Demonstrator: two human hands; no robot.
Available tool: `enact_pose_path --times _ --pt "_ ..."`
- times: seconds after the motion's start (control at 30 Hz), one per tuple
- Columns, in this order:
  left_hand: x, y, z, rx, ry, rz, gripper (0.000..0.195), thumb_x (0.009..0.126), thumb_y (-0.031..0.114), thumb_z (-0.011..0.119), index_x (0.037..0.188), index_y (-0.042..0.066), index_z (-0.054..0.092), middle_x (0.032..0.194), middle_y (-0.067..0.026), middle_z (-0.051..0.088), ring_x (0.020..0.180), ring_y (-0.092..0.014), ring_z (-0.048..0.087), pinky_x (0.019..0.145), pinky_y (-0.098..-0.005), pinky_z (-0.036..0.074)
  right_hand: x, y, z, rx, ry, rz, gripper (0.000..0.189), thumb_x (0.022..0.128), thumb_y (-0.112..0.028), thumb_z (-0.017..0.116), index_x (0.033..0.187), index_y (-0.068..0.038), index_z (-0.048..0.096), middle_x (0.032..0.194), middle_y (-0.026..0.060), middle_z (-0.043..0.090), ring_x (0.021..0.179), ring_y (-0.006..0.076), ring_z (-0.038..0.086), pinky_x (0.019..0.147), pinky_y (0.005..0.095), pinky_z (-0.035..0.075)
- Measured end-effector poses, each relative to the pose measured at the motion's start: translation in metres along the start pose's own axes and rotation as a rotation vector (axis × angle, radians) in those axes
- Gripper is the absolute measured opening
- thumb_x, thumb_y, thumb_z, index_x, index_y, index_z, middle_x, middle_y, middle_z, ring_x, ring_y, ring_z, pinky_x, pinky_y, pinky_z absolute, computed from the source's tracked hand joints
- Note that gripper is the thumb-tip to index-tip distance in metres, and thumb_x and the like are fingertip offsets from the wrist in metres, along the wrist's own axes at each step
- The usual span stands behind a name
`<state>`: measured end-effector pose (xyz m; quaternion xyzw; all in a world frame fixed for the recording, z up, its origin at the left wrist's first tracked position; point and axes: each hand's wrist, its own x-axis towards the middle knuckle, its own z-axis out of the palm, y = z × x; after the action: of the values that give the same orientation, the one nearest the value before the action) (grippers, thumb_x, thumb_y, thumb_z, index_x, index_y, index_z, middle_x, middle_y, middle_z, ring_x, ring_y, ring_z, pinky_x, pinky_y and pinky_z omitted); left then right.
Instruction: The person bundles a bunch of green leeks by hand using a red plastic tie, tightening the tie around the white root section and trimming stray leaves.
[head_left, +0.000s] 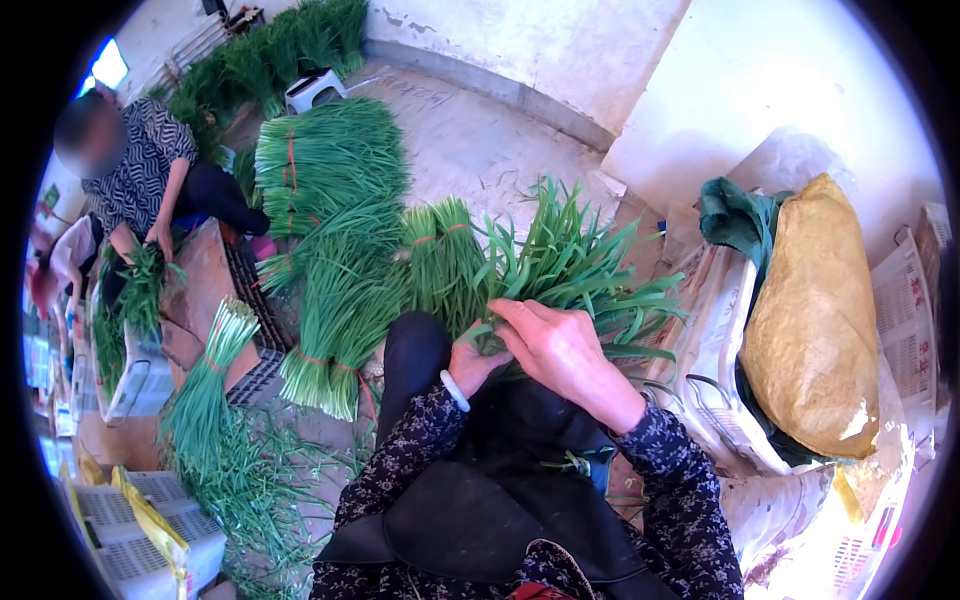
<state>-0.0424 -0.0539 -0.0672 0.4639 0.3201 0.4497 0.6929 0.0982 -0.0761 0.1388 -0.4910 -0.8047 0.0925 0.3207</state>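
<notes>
Above my lap, my left hand (480, 360), with a pale bangle on its wrist, is curled around green leafy stalks. My right hand (559, 345) meets it from the other side, thumb and forefinger pinched on the same greens. The loose bunch of flat chive-like leaves (577, 262) fans out beyond my knuckles; its gripped ends are mostly hidden by my fingers. Just left of it lie tied chive bundles (450, 247) with pale cut ends. More tied bundles (322, 375) rest beside my knee.
A large stack of banded chives (330, 157) lies ahead on the left. Scattered leaf trimmings (262, 495) cover the floor near a white plastic crate (150, 517). Another person (150, 165) sits at left, handling greens. A yellow sack (814, 330) rests on crates at right.
</notes>
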Motion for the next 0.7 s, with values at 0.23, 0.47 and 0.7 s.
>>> enact_pose_path --times 0.23,0.47,0.7 --pt "0.0 -0.002 -0.002 0.074 0.014 0.003 0.052 0.074 -0.008 0.074 0.122 0.002 0.057 0.109 -0.0027 0.068 0.098 -0.011 0.062 0.089 -0.0276 0.05 -0.016 -0.007 -0.037 1.117 -0.332 0.372 0.014 0.1 -0.009 0.05 0.093 -0.001 0.059 0.066 0.0003 0.056 0.052 0.0067 0.05 0.047 0.021 0.038" --pt "0.0 -0.014 -0.002 0.087 0.053 -0.024 0.053 0.073 -0.007 0.075 0.122 0.002 0.059 0.105 -0.0025 0.069 0.095 -0.011 0.062 0.088 -0.0274 0.05 0.039 0.001 -0.062 0.666 0.032 0.443 0.021 0.098 -0.006 0.05 0.117 -0.001 0.058 0.064 -0.0016 0.054 0.05 0.0044 0.044 0.045 0.0203 0.035" --pt "-0.002 -0.003 0.003 0.18 0.049 0.021 0.048 0.074 -0.007 0.075 0.118 0.004 0.06 0.102 -0.0017 0.067 0.094 -0.012 0.062 0.087 -0.0279 0.05 0.066 0.027 -0.022 0.912 -0.349 0.471 0.013 0.096 -0.013 0.054 0.103 -0.004 0.061 0.065 -0.0035 0.054 0.053 0.0043 0.047 0.046 0.0226 0.038"
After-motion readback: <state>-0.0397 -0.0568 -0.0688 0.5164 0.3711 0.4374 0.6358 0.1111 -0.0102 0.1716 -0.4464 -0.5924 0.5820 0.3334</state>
